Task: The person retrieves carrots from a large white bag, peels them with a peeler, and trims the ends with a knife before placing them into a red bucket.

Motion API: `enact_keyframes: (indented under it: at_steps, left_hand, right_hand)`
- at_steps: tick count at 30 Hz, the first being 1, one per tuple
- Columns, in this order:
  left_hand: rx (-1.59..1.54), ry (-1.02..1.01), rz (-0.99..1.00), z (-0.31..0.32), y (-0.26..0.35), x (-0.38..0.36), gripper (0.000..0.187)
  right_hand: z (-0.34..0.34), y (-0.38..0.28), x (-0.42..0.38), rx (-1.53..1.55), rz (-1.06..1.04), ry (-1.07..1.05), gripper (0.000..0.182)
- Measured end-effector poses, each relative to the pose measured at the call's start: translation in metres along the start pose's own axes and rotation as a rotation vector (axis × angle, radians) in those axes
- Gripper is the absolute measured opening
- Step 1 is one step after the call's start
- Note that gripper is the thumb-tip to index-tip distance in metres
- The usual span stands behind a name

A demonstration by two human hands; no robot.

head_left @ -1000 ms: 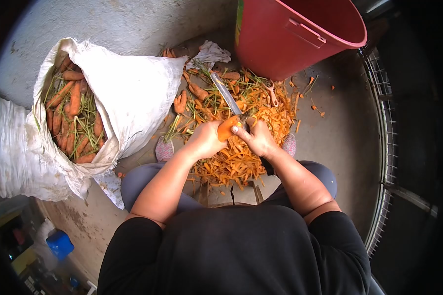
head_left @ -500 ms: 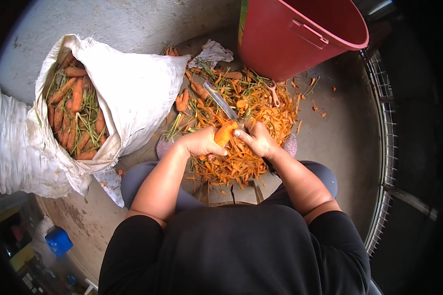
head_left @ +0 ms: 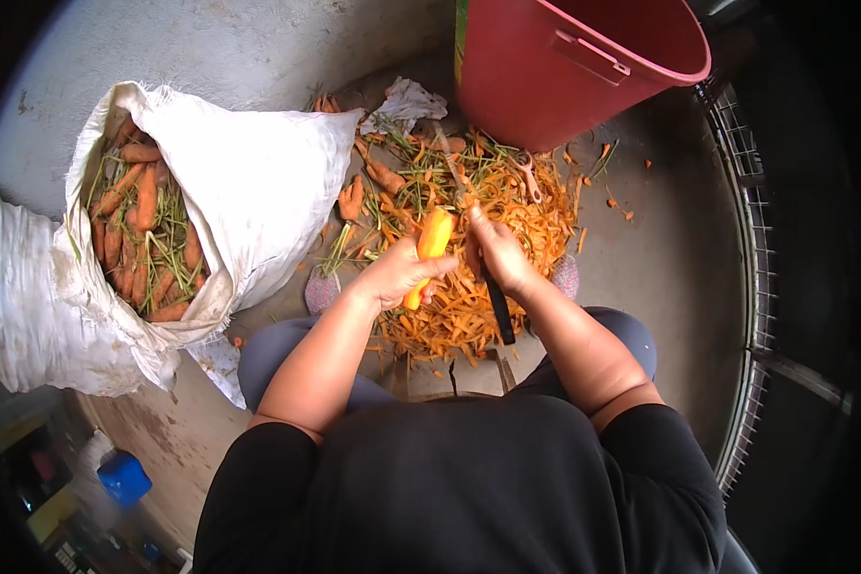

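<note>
My left hand (head_left: 399,275) is wrapped around a peeled, bright orange carrot (head_left: 436,233), its cut upper end pointing away from me. To its right, my right hand (head_left: 498,253) grips a knife by its black handle (head_left: 500,312), which sticks out below the fist. The blade points away from me and is smeared by motion. Below both hands lies a heap of carrot peelings (head_left: 536,225) mixed with green stems. A pinkish peeler (head_left: 529,179) rests on the heap's far right part.
An open white sack (head_left: 268,158) of unpeeled carrots (head_left: 146,198) and green stems lies at the left. Several loose carrots (head_left: 351,198) are beside the heap. A large red bucket (head_left: 536,86) stands behind it. Wire mesh (head_left: 758,230) runs along the right.
The carrot has been turned more upright in my left hand, and the hands have moved apart. The knife has swung so that its black handle now shows below my right hand.
</note>
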State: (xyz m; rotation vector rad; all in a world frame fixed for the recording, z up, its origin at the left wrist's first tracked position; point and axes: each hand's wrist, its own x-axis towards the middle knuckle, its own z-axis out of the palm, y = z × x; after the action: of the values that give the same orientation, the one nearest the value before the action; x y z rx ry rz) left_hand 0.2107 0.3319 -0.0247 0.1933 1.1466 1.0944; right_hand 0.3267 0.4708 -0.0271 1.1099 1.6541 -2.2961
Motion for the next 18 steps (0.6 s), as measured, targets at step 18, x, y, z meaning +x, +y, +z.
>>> enact_keyframes:
  at_steps: [18]
  left_hand:
    - [-0.387,-0.119,0.138,-0.003,0.005,-0.002,0.041]
  right_hand:
    - [-0.007,-0.015,-0.004,-0.598,-0.382,0.273,0.072]
